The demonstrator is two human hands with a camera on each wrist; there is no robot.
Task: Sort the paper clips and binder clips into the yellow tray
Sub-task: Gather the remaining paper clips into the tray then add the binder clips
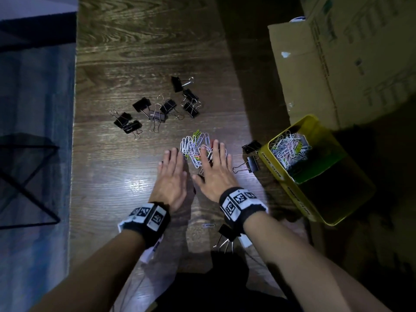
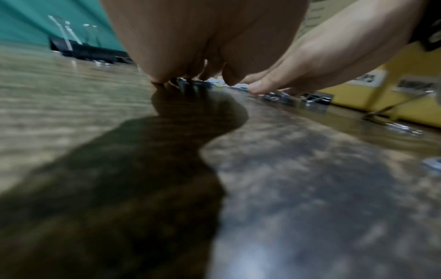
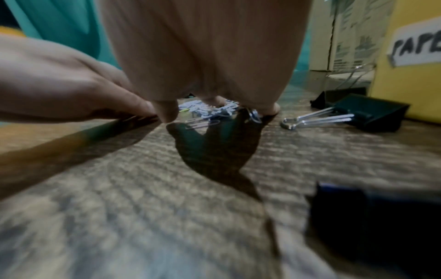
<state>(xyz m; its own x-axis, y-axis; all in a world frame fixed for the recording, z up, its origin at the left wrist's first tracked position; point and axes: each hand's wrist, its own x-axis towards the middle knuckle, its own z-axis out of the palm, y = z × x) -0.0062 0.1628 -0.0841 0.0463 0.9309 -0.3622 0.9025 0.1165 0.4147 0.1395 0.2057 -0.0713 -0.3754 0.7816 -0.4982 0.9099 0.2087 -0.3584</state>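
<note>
Head view is showing both flat hands, left hand and right hand, flanking the paper clips; yellow tray is lying rightward, nearer the right.

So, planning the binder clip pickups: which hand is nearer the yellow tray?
Right. The right hand lies on the paper clip pile beside the yellow tray; the left hand sits farther off.

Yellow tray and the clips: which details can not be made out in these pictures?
- Yellow tray: near compartment in shadow in the head view; contents unreadable.
- Tray label: cut by the right wrist view's edge; only "PAPE" shows.
- Paper clip pile: partly covered by the right hand; count unknown.
- Left hand: fingertips blurred in the left wrist view; contact unclear.
</note>
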